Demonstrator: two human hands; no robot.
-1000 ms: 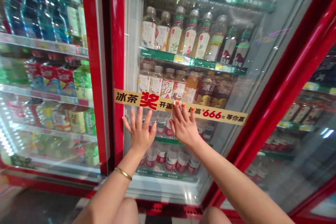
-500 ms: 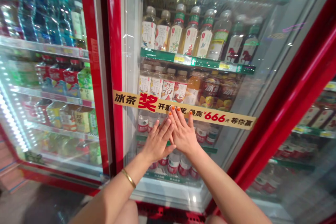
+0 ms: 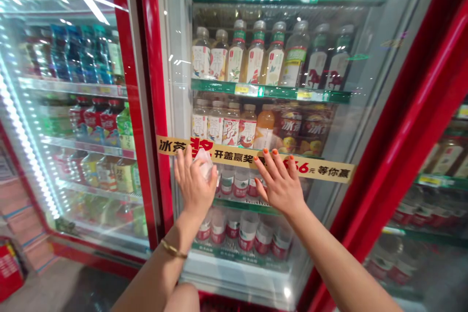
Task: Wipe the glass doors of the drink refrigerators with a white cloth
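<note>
A yellow strip with black and red lettering point(image 3: 234, 158) runs across the glass door point(image 3: 179, 102) of a drinks fridge. At the strip's left part, my left hand point(image 3: 193, 190), with a gold bangle on the wrist, is closed on a crumpled white tissue point(image 3: 206, 165). The tissue shows between thumb and fingers, over the red character. My right hand point(image 3: 283, 185) lies flat with fingers spread, against the strip's right half, hiding some of its characters. Orange nail polish shows on its fingers. A gap separates the two hands.
Behind the glass stand rows of tea bottles point(image 3: 255, 58) and red-labelled water bottles point(image 3: 248, 231) on green-edged shelves. Red door frames point(image 3: 155, 83) border the fridge. To the left, another fridge holds blue bottles point(image 3: 75, 56). Boxes point(image 3: 31, 224) sit on the floor at far left.
My hands were together at the strip's middle and have moved apart, left hand to the left, right hand to the right. The white tissue now shows in my left hand. The view has shifted slightly.
</note>
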